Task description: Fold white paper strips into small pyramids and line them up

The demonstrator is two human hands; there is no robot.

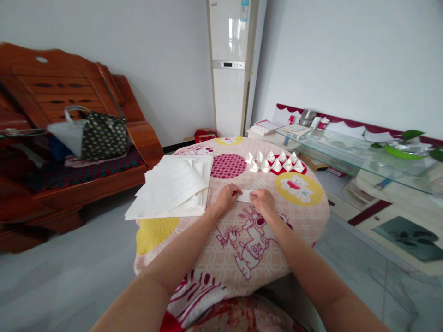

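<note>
A small white folded paper strip (pixel 245 195) lies on the patterned cloth of the round table (pixel 242 240). My left hand (pixel 226 197) pinches its left end and my right hand (pixel 263 201) pinches its right end, fingers curled on the paper. Just beyond, several small white folded paper pyramids (pixel 275 162) sit in a cluster. A stack of white paper sheets (pixel 173 186) lies to the left of my hands.
A wooden bench (pixel 69 138) with a dotted bag (pixel 100 133) stands at the left. A glass-topped cabinet (pixel 363 152) with books and cups runs along the right wall. A tall white air conditioner (pixel 230 69) stands in the corner behind the table.
</note>
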